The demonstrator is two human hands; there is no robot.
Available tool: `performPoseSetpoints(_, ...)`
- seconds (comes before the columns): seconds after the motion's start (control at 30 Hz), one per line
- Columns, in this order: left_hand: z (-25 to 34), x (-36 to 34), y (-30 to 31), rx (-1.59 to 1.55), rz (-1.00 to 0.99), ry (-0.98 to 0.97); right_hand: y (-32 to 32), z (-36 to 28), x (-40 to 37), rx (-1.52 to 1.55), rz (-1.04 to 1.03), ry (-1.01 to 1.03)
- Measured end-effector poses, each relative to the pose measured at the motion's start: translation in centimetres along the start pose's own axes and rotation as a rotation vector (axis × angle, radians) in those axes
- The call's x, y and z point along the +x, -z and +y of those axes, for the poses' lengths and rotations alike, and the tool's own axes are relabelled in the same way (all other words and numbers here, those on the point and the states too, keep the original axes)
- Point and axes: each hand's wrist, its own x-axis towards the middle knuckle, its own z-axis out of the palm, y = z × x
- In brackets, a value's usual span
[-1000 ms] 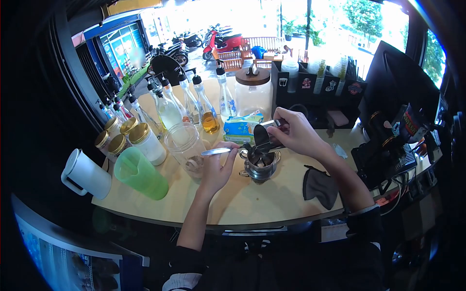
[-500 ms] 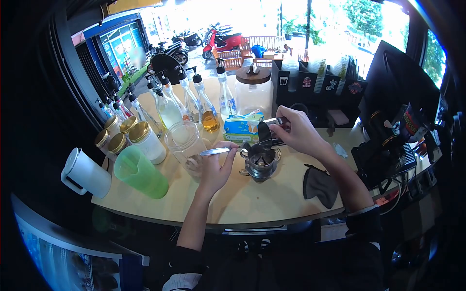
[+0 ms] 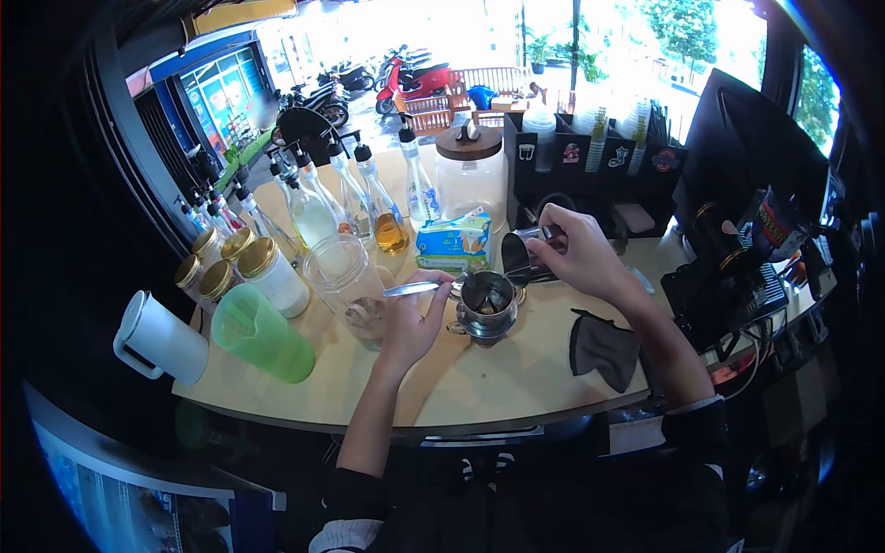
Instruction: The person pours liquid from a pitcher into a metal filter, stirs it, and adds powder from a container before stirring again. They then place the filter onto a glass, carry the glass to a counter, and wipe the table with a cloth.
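Note:
My left hand [image 3: 412, 318] is closed on a spoon [image 3: 411, 288]. The spoon's shiny handle points left, and its other end reaches toward the rim of a metal pot [image 3: 487, 324]. This pot stands uncovered on the counter, with dark contents inside and small handles at its sides. Above its right rim, my right hand [image 3: 587, 251] grips a small metal cup [image 3: 529, 243], tilted with its dark mouth facing left. A clear jar [image 3: 343, 276] stands just left of my left hand. Behind the pot lies a blue and white packet [image 3: 452, 241].
A green pitcher [image 3: 263, 334] and a white jug [image 3: 159, 339] stand on the left. Gold-lidded jars [image 3: 277, 284] and pump bottles [image 3: 387, 221] line the back left. A dark cloth [image 3: 604, 350] lies to the right, near black equipment [image 3: 710, 304]. Behind stands a cup holder [image 3: 590, 166].
My right hand has drawn the cup slightly right and down, off the pot's opening, so the dark contents show more. My left hand stays nearly still with the spoon. The view has shifted slightly.

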Motion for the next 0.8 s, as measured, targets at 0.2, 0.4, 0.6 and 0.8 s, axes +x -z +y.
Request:
performPoseSetpoints(0.2,0.1,0.2,-0.8,-0.019,-0.03,-0.041,0.8,-0.3,-1.3,0.233,0.047,-0.198)
performPoseSetpoints(0.4,0.5,0.5,-1.0,0.043,-0.044,-0.108,-1.1,7.8,-3.6,0.312,0.276,-0.28)
performPoseSetpoints(0.6,0.6,0.4,-1.3,0.107,-0.086,-0.179,-3.1,13.5,-6.6,0.526,0.419,-0.399)
performPoseSetpoints(0.8,0.1,0.5,-1.8,0.172,-0.054,-0.222,-4.2,18.2,-8.7,0.831,0.48,-0.526)
